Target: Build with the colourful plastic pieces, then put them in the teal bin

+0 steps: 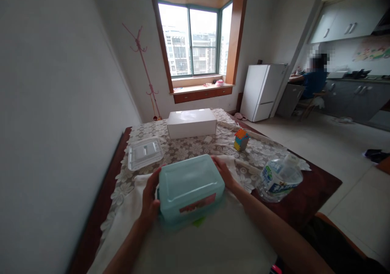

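Note:
Between my hands is a pale teal plastic storage box, upside down or lidded I cannot tell, with a reddish label on its near side. My left hand is closed around its left side. Around the far right corner my right hand grips it, the fingers partly hidden behind the box. A pale cloth lies beneath, and a small bright green patch shows below the box's near edge.
A clear plastic lid lies at the left, a white box at the back. A colourful foam-puzzle cube and a large plastic bottle stand at the right. Lace cloth covers the table. A person sits in the kitchen.

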Available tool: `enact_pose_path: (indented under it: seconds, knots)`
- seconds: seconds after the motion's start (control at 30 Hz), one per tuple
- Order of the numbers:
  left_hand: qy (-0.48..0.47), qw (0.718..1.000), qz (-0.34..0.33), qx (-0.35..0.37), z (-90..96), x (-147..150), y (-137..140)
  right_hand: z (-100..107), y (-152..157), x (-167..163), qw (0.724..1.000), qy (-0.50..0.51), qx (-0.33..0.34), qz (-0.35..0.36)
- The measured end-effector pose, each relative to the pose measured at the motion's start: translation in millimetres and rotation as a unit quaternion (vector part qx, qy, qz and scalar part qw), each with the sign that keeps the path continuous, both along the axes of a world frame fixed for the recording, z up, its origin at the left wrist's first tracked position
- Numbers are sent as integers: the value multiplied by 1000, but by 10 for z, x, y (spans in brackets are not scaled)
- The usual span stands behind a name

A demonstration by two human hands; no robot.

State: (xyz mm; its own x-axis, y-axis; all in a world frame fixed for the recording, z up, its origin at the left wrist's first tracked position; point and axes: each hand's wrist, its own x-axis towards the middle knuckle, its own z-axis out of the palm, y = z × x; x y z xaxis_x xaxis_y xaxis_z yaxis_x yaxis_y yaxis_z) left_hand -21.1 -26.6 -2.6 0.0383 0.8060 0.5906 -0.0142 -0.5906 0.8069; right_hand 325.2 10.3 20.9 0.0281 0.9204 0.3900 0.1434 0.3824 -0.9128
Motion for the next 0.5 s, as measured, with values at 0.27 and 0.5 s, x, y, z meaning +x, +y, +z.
enact_pose_path:
  seconds: [0.27, 0.5]
  knots:
    - [26, 999, 27, -34, 66, 94, -28, -42, -1041, -290, 854, -253, 436, 127]
    - [6, 998, 27, -55, 56, 101, -16, -470, -1185, -1159, 789, -385, 248, 410]
